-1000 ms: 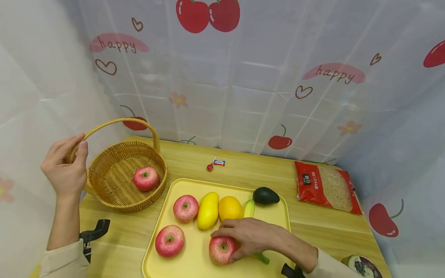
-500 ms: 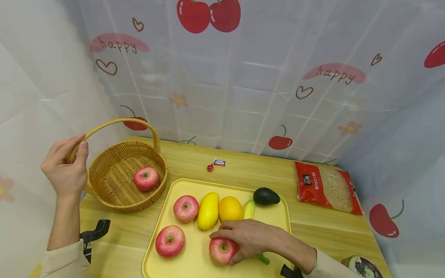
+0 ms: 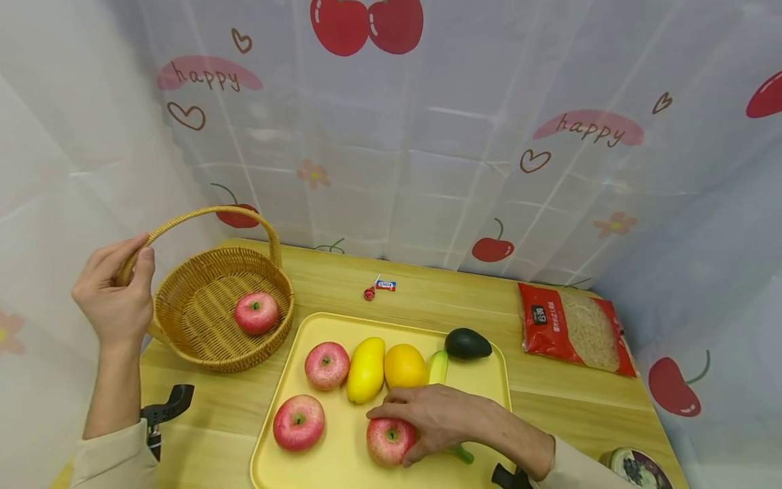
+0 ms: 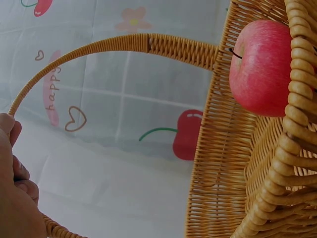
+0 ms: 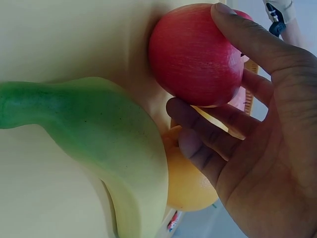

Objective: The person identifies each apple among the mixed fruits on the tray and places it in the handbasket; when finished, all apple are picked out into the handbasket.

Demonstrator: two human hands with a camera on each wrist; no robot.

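My left hand [image 3: 119,292] grips the arched handle [image 3: 210,210] of a wicker basket [image 3: 201,322]. One red apple [image 3: 256,314] lies inside, against the basket's right wall. Over the yellow tray [image 3: 342,462], my right hand [image 3: 442,415] holds another red apple [image 3: 389,443]; in the right wrist view the thumb lies over this apple [image 5: 193,54] and fingers reach behind it. Partly under that hand is a banana [image 3: 437,369] with a green stem. Two more apples, a mango [image 3: 366,370], an orange [image 3: 406,367] and an avocado [image 3: 468,343] sit around on the tray.
Behind the tray lie a lollipop [image 3: 369,293] and a small wrapped candy [image 3: 386,285] on the wooden table [image 3: 452,299]. A red food bag [image 3: 574,331] rests at the right. Near the front right corner stands a round container [image 3: 638,468]. Printed curtains enclose the table.
Almost nothing differs. The right hand stays at the same apple with only a very slight shift of its fingers, and the left hand keeps its hold on the basket handle.
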